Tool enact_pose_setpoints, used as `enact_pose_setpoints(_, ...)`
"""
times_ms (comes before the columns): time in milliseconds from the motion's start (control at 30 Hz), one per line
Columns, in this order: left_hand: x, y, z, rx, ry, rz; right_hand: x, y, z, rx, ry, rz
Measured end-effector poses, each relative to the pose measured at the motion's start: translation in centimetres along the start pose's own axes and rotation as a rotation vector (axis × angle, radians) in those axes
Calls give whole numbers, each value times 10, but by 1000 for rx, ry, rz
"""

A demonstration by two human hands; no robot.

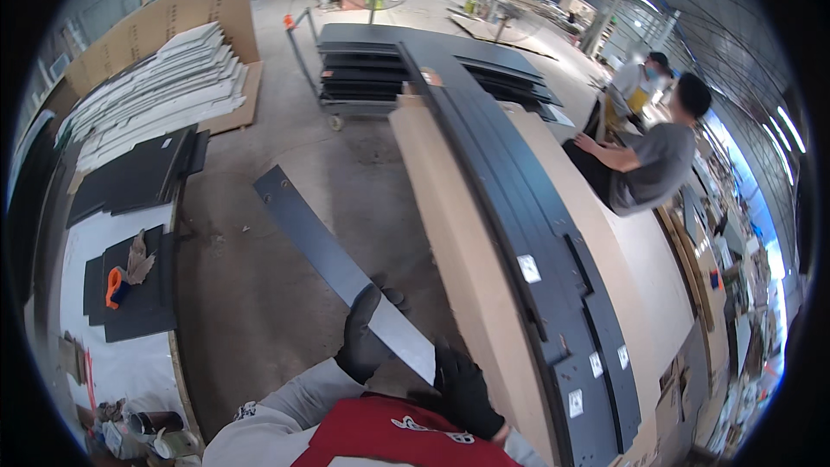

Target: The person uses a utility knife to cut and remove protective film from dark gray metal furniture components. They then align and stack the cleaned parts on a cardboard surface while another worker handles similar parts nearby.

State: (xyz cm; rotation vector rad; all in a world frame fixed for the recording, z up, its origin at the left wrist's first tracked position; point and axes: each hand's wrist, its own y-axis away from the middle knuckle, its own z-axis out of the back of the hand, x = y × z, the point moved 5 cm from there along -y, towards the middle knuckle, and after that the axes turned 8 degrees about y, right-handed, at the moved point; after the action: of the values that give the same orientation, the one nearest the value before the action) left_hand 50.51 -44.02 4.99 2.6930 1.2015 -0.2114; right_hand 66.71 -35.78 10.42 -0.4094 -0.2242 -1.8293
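Note:
A long, narrow dark-grey panel strip (318, 240) is held out in front of my body, slanting up to the left. Two small round holes show near its far end. My left hand (366, 331), in a black glove, grips the strip part way along, thumb on top and fingertips past the other edge. At the near end, my right hand (463, 383), also black-gloved, is closed against the strip's end corner; its fingertips are partly hidden. Right of my hands, long dark panels (519, 207) lie on a cardboard-covered bench (447, 240), several bearing white labels.
A left-hand table (123, 363) holds dark panels (133, 175), an orange tape dispenser (115, 287) and jars (172, 431). White boards (162, 87) are stacked behind. A wheeled cart (360, 104) carries dark panels at the bench's far end. Two people (655, 149) (626, 94) are across the bench.

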Motion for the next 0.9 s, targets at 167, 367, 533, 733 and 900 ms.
enact_pose_setpoints(167, -98, -56, 16, 0, -36, -111, 9, -98, -63, 176, -160, -124)
enact_pose_setpoints(367, -231, -161, 14, 62, -88, -269, -28, -171, -100, 194, -23, -137)
enact_pose_setpoints(533, -340, -243, 20, 42, -85, -631, -39, -291, -126, 200, -224, 3)
enact_pose_setpoints(733, -470, -256, 0, 211, -98, -1008, 19, -517, -121, 262, -189, 523)
enact_pose_setpoints(900, -524, -230, 35, -263, -170, -1659, 80, -662, -137, 395, -97, 833)
